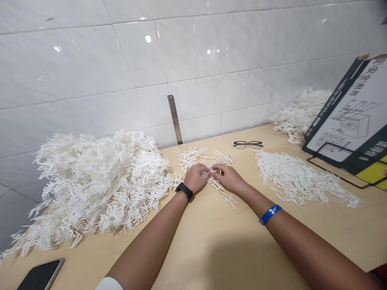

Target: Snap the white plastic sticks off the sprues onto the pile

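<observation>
Both hands meet at the middle of the table over a white branching plastic sprig (225, 192). My left hand (196, 177), with a black watch at the wrist, pinches it from the left. From the right, my right hand (226, 176) closes thumb and fingers on the same sprig, close to the left fingertips. The exact spot of each grip is partly hidden by the fingers. Just behind the hands lie several loose white sprigs (190, 156). A large heap of white sprigs (105, 181) stands left of my left hand.
A flatter pile of white sprigs (296, 175) spreads to the right, with eyeglasses (248, 144) behind it. A printed carton (347, 117) and black wire frame (335, 181) stand at far right, beside another heap (302, 110). A phone (42, 276) lies front left; a tiled wall (208, 48) closes the back.
</observation>
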Motion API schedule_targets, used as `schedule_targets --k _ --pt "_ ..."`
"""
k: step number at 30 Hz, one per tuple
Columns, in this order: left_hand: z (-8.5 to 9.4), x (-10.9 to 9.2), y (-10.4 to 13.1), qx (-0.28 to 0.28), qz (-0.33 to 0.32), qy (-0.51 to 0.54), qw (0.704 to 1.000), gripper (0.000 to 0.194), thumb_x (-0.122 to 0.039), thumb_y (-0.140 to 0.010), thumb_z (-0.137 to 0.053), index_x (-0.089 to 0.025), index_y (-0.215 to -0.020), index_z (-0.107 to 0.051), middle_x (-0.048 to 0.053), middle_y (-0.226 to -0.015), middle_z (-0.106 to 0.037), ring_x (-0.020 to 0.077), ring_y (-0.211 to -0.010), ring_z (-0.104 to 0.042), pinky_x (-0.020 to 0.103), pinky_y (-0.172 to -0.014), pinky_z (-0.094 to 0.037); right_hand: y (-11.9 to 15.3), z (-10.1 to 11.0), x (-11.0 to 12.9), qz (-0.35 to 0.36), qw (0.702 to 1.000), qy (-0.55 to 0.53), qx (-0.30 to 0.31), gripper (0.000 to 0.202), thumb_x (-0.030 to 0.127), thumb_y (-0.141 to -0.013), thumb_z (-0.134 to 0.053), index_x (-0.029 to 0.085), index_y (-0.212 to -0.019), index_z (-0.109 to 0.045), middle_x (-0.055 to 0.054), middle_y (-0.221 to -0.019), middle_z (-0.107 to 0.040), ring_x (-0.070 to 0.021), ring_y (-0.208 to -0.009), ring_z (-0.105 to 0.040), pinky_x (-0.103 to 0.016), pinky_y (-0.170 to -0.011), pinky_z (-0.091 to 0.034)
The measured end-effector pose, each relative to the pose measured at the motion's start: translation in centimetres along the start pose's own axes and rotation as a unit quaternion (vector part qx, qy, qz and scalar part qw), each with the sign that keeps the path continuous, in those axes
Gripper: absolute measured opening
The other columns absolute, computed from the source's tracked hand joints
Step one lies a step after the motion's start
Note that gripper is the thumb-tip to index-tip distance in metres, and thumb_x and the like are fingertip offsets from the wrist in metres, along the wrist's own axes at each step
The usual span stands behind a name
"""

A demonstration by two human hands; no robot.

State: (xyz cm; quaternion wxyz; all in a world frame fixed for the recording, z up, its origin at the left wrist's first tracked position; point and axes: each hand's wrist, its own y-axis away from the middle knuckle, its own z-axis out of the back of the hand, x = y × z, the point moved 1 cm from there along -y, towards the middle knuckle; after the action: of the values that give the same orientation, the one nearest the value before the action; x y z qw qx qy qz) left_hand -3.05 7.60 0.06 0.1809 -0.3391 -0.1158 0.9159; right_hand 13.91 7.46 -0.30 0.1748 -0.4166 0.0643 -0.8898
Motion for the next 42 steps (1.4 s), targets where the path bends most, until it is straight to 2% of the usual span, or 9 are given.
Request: schedule_targets --k 2,7,14,21,28,33,39,42 --pt "0.0 -0.1 0.0 -0.002 -0.008 -0.006 1.000 0.013 -0.025 -0.082 -0.060 -0.022 -0.081 -0.073 0.002 -0.097 -0.068 0.0183 -0.095 -0.061 0.032 -0.089 -0.046 0.1 0.0 0.2 0.009 1.000 0.004 0.014 0.022 0.035 -0.082 -0.057 0.021 -0.096 -0.068 -0.003 -0.097 -0.069 -0.0152 -0.072 -0.057 -0.026 -0.067 -0.041" --pt "-0.2 0.1 0.1 0.008 -0.048 -0.024 0.999 0.014 -0.031 -0.083 -0.059 -0.022 -0.080 -0.070 0.002 -0.099 -0.066 0.0189 -0.096 -0.059 0.033 -0.089 -0.046 -0.1 0.2 0.2 0.027 0.999 0.031 0.026 0.016 0.028 -0.084 -0.051 0.020 -0.078 -0.062 -0.001 -0.080 -0.064 -0.0151 -0.073 -0.054 -0.025 -0.066 -0.037" --pt "-0.5 -0.5 0.4 -0.012 -0.057 -0.070 0.996 0.008 -0.021 -0.078 -0.058 -0.021 -0.078 -0.066 0.003 -0.103 -0.062 0.0188 -0.096 -0.058 0.032 -0.087 -0.047 0.0 0.1 1.1 0.027 0.993 0.100 0.051 0.014 0.024 -0.081 -0.049 0.019 -0.070 -0.056 -0.001 -0.074 -0.058 -0.0138 -0.068 -0.051 -0.023 -0.061 -0.031" --pt "-0.7 -1.1 0.6 -0.008 -0.054 -0.140 0.989 0.008 -0.023 -0.078 -0.057 -0.019 -0.078 -0.064 0.006 -0.099 -0.061 0.0198 -0.090 -0.056 0.034 -0.083 -0.048 0.2 0.1 1.3 0.052 0.986 0.132 0.087 0.022 0.022 -0.085 -0.043 0.019 -0.072 -0.061 -0.003 -0.076 -0.060 -0.0144 -0.069 -0.053 -0.024 -0.061 -0.031" --pt "-0.9 -1.1 0.8 0.022 -0.047 -0.130 0.990 0.018 -0.021 -0.079 -0.054 -0.024 -0.090 -0.069 0.003 -0.117 -0.062 0.0221 -0.104 -0.053 0.037 -0.093 -0.046 0.0 -0.2 0.9 0.052 0.985 0.138 0.086 0.021 0.022 -0.083 -0.043 0.019 -0.071 -0.060 -0.003 -0.076 -0.061 -0.0149 -0.070 -0.054 -0.023 -0.062 -0.031" --pt "-0.7 -1.0 0.8 0.039 -0.051 -0.157 0.986 0.024 -0.013 -0.080 -0.046 -0.023 -0.085 -0.067 0.004 -0.104 -0.064 0.0219 -0.101 -0.054 0.037 -0.088 -0.046 0.0 -0.3 0.7 0.068 0.986 0.115 0.100 0.019 0.021 -0.080 -0.045 0.019 -0.065 -0.056 -0.001 -0.070 -0.060 -0.0144 -0.065 -0.051 -0.024 -0.060 -0.030" --pt "-0.4 -0.6 0.5 0.036 -0.046 -0.106 0.993 0.023 -0.012 -0.080 -0.046 -0.021 -0.085 -0.067 0.005 -0.099 -0.067 0.0208 -0.097 -0.057 0.036 -0.089 -0.046 0.3 0.0 1.0 0.045 0.994 0.084 0.056 0.022 0.028 -0.083 -0.047 0.019 -0.065 -0.056 0.000 -0.064 -0.058 -0.0144 -0.061 -0.048 -0.025 -0.056 -0.028" --pt "-0.3 -0.7 0.4 0.031 -0.042 -0.072 0.996 0.025 -0.011 -0.078 -0.047 -0.021 -0.087 -0.068 0.004 -0.096 -0.068 0.0200 -0.096 -0.058 0.034 -0.091 -0.045 0.5 0.9 1.5 0.021 0.999 0.027 -0.028 0.023 0.031 -0.085 -0.047 0.019 -0.067 -0.057 0.001 -0.062 -0.057 -0.0137 -0.060 -0.047 -0.024 -0.056 -0.030"
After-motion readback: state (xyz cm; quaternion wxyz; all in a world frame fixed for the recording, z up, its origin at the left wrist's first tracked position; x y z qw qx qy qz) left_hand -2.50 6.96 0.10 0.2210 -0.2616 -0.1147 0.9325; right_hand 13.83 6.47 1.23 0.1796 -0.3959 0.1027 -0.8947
